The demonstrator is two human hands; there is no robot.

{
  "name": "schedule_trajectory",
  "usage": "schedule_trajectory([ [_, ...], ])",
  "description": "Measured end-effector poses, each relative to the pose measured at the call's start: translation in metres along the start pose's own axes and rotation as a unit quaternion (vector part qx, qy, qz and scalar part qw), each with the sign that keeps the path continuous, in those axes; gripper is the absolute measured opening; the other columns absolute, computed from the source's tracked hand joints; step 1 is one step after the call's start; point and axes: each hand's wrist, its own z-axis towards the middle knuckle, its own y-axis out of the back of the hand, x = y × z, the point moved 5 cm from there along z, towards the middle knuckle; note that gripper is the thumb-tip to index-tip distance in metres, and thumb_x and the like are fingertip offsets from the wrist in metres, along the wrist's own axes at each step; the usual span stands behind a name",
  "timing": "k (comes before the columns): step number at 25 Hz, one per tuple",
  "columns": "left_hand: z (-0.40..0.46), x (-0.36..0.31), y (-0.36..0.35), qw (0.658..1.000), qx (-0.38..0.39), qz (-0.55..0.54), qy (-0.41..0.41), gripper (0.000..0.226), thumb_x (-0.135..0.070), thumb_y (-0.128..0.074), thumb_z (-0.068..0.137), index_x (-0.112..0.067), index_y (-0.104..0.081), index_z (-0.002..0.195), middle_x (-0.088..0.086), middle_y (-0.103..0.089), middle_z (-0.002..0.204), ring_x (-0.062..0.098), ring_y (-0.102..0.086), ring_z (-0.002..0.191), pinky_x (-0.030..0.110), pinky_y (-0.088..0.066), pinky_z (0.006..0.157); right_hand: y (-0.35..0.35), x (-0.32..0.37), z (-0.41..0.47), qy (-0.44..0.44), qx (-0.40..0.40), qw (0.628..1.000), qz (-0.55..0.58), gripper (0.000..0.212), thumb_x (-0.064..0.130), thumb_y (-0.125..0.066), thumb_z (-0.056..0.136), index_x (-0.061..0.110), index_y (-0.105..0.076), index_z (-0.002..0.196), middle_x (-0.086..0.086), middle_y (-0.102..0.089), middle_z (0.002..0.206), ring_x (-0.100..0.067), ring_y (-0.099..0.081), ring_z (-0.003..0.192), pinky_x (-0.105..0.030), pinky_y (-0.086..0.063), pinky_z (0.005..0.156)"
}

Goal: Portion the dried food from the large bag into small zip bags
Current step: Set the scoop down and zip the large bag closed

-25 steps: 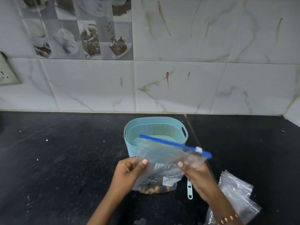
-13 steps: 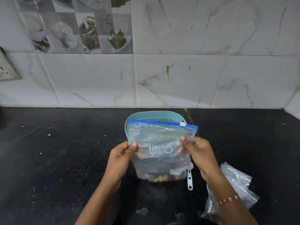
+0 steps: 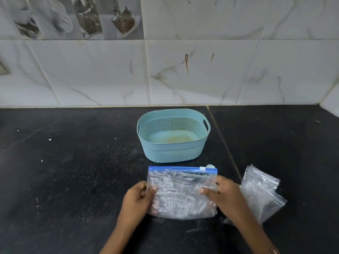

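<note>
Both your hands pinch the large bag flat on the countertop: left hand, right hand. Small zip bags lie right; a basket stands behind.

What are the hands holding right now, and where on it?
The large zip bag, gripped at its two side edges: left hand on the left edge, right hand on the right edge.

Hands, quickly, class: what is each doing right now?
Left hand: gripping the big zip bag's left edge.
Right hand: gripping its right edge.
</note>
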Motion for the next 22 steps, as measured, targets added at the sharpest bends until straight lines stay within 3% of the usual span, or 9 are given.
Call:
schedule_trajectory([
  [1,-0.003,0.0,0.0,0.998,-0.03,0.054,-0.004,0.011,-0.02,-0.066,0.084,-0.015,-0.062,0.092,0.003,-0.066,0.063,0.017,-0.061,0.059,0.037,-0.052,0.063,-0.003,0.004,-0.004,0.015,-0.037,0.997,-0.063,0.047,0.025,-0.073,0.076,0.015,-0.054,0.118,-0.006,-0.07,0.086,-0.017,-0.067,0.074,-0.037,-0.054,0.076],
  [3,-0.008,-0.007,0.0,0.981,-0.091,0.166,-0.039,0.048,-0.018,-0.069,0.079,-0.022,-0.048,0.122,0.0,-0.063,0.083,0.015,-0.061,0.077,0.032,-0.049,0.072,-0.004,0.019,-0.013,0.084,-0.165,0.962,-0.203,0.076,0.019,-0.077,0.07,0.016,-0.038,0.136,-0.006,-0.063,0.103,-0.02,-0.061,0.089,-0.032,-0.051,0.079],
  [5,-0.013,-0.026,-0.005,0.945,-0.141,0.262,-0.134,0.067,-0.014,-0.071,0.075,-0.018,-0.04,0.134,0.004,-0.056,0.112,0.02,-0.056,0.102,0.036,-0.047,0.088,-0.01,0.039,-0.025,0.2,-0.274,0.894,-0.292,0.075,0.013,-0.073,0.069,0.009,-0.038,0.136,-0.013,-0.057,0.118,-0.026,-0.052,0.106,-0.037,-0.047,0.088],
  [6,-0.015,-0.034,-0.013,0.925,-0.139,0.3,-0.189,0.065,-0.012,-0.069,0.074,-0.014,-0.043,0.133,0.008,-0.054,0.122,0.025,-0.054,0.111,0.04,-0.045,0.095,-0.02,0.045,-0.028,0.256,-0.279,0.874,-0.304,0.064,0.014,-0.064,0.074,0.008,-0.04,0.133,-0.015,-0.056,0.125,-0.026,-0.045,0.115,-0.04,-0.042,0.095],
  [9,-0.015,-0.027,-0.048,0.879,-0.062,0.383,-0.279,0.051,-0.014,-0.049,0.075,-0.009,-0.051,0.125,0.016,-0.055,0.131,0.033,-0.052,0.123,0.042,-0.033,0.11,-0.064,0.037,-0.021,0.336,-0.155,0.871,-0.323,0.05,0.019,-0.042,0.079,0.009,-0.049,0.127,-0.009,-0.054,0.133,-0.022,-0.031,0.13,-0.04,-0.019,0.108],
  [12,-0.012,-0.002,-0.065,0.852,0.004,0.443,-0.278,0.056,-0.019,-0.036,0.076,-0.009,-0.041,0.131,0.013,-0.053,0.135,0.031,-0.05,0.126,0.037,-0.02,0.107,-0.088,0.015,-0.014,0.345,-0.082,0.858,-0.373,0.051,0.021,-0.039,0.079,0.011,-0.051,0.128,-0.005,-0.055,0.133,-0.017,-0.028,0.133,-0.036,-0.015,0.11],
  [16,-0.012,0.009,-0.061,0.832,0.043,0.479,-0.276,0.056,-0.024,-0.034,0.083,-0.009,-0.035,0.136,0.008,-0.049,0.14,0.025,-0.047,0.129,0.033,-0.013,0.109,-0.086,0.004,-0.01,0.31,-0.072,0.864,-0.391,0.056,0.023,-0.036,0.08,0.008,-0.042,0.133,-0.008,-0.045,0.141,-0.02,-0.033,0.134,-0.035,-0.021,0.106],
  [19,-0.009,0.012,-0.054,0.815,0.035,0.514,-0.267,0.05,-0.035,-0.018,0.097,-0.011,-0.036,0.138,0.007,-0.045,0.143,0.024,-0.038,0.135,0.035,-0.009,0.11,-0.081,-0.004,-0.006,0.26,-0.082,0.882,-0.384,0.062,0.035,-0.03,0.089,0.009,-0.021,0.144,-0.008,-0.038,0.145,-0.019,-0.03,0.136,-0.031,-0.013,0.108],
  [22,-0.005,0.016,-0.044,0.794,0.026,0.551,-0.256,0.057,-0.044,-0.009,0.097,-0.016,-0.035,0.139,0.005,-0.044,0.144,0.02,-0.028,0.134,0.037,-0.005,0.11,-0.076,-0.005,-0.006,0.255,-0.095,0.88,-0.388,0.06,0.038,-0.019,0.095,0.011,-0.003,0.146,-0.01,-0.038,0.144,-0.017,-0.024,0.134,-0.03,-0.01,0.108],
])
